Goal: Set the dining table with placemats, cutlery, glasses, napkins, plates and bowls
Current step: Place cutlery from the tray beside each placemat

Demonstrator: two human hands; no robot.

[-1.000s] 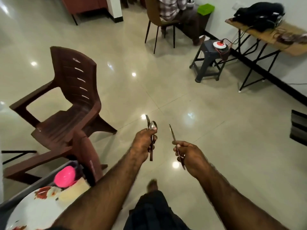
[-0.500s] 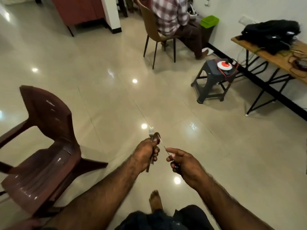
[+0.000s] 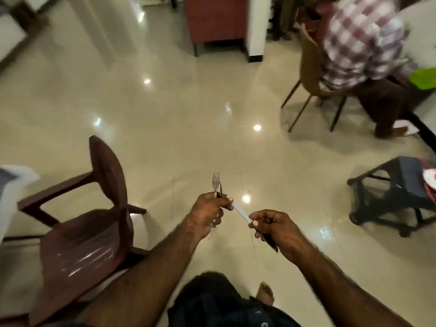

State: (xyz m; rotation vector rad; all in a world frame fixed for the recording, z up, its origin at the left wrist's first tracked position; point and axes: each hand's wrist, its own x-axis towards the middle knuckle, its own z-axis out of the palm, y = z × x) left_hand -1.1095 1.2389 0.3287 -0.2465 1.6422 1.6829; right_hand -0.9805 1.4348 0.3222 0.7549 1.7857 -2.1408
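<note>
left hand (image 3: 208,214): 1 fork (image 3: 215,184) | right hand (image 3: 277,228): 1 knife (image 3: 240,212)

The person's left forearm (image 3: 146,267) and right forearm (image 3: 342,279) were bare from the lower frame edge to the wrists, with no sleeve showing on either, and both carried visible hair. The left hand (image 3: 207,214) and right hand (image 3: 276,228) wore no gloves; no ring or watch could be made out. Short, pale nails showed on the fingers (image 3: 230,198). Below, the person wore a dark, blackish garment (image 3: 224,303) with faint markings too blurred to read. One bare foot (image 3: 265,293) showed beside it.
</note>
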